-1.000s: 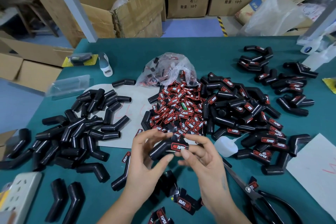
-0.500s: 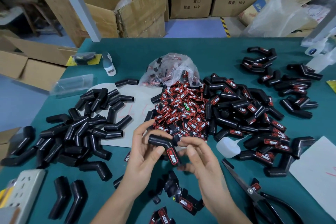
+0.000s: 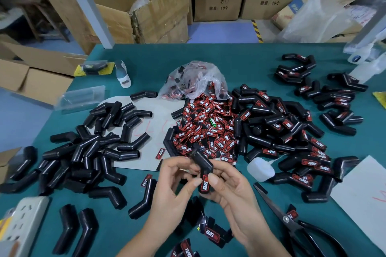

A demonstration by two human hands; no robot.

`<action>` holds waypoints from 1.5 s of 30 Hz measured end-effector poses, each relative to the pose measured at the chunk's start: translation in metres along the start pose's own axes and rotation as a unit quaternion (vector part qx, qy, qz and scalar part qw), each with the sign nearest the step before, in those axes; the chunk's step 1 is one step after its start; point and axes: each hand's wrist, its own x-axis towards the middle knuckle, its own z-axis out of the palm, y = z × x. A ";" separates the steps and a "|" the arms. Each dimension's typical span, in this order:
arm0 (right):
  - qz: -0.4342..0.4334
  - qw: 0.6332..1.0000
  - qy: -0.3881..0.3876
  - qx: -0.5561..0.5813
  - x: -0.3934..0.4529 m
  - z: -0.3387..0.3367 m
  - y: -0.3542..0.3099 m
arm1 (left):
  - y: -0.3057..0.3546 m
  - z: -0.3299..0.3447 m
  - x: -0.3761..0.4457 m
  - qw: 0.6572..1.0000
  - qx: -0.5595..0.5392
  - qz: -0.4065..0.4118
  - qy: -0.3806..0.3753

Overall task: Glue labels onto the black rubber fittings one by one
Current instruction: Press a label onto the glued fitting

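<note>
Now the fitting (image 3: 202, 166), level a second ago, stands upright, label (image 3: 205, 184) at 6 o'clock; both hands, left hand (image 3: 177, 181) and right hand (image 3: 229, 185), pinch it, pressing the label home.

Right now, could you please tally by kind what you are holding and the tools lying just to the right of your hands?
Labelled fitting, held: 1
White squeeze bottle: 1
Scissors: 1
Total: 3
</note>
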 end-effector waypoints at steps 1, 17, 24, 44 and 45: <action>-0.003 1.000 0.007 0.009 0.001 0.000 0.000 | 0.001 0.002 -0.002 1.000 0.010 0.021 -0.004; -0.012 0.998 -0.028 0.048 0.000 0.002 0.002 | 0.009 -0.002 0.002 0.999 -0.019 0.012 -0.045; -0.042 0.999 0.002 0.011 0.000 0.003 0.004 | 0.004 0.004 -0.006 0.997 0.065 0.037 -0.004; -0.119 0.990 0.043 -0.055 0.003 -0.002 0.016 | 0.010 0.007 -0.006 0.997 -0.025 -0.069 0.006; -0.120 0.990 0.041 -0.065 0.002 -0.002 0.015 | 0.012 0.007 -0.006 0.997 -0.024 -0.075 -0.011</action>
